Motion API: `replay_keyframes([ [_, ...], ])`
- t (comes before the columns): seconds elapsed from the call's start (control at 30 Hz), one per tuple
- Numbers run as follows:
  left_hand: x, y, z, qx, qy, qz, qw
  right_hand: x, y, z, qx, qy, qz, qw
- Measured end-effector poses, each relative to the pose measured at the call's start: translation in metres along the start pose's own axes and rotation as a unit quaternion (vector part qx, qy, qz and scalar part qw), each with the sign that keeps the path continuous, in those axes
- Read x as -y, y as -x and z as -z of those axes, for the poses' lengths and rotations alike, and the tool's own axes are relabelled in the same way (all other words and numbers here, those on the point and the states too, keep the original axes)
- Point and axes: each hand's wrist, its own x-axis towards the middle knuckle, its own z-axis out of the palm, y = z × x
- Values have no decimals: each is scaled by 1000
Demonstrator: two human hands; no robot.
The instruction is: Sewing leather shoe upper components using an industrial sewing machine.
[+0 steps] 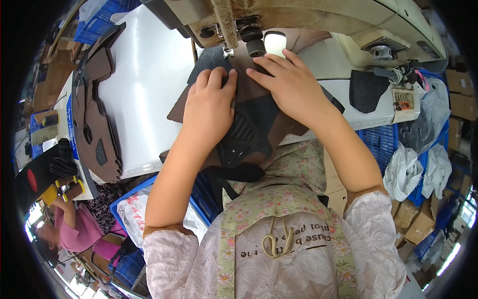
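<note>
Under the head of a sewing machine [318, 22], a brown and black shoe upper [249, 112] lies beneath the presser foot [228, 51]. My left hand [208, 102] rests on its left part with bent fingers gripping the material; the fingertips are partly hidden. Fingers stretched and spread, my right hand [294, 92] lies flat on the upper's right side, close to the machine's dark round knob [255, 47]. The upper's near end hangs over the table edge toward my lap, with a black strap-like part [234, 173] at the bottom.
Several brown upper pieces [94, 129] lie stacked on the white table [149, 94] at left. A black cut piece [368, 90] sits at right. Blue crates [378, 144], plastic bags [402, 172] and cartons [416, 224] stand beyond. Another person [82, 224] works at lower left.
</note>
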Motion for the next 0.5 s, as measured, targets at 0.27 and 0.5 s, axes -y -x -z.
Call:
replay_keyframes([
  [0.27,12,-11,3,25,33,-7,999,-2,-2,4,5,36,7,999],
  [0.5,17,-14,10,79,-21,-25,996,8,12,7,22,1,18,1000],
])
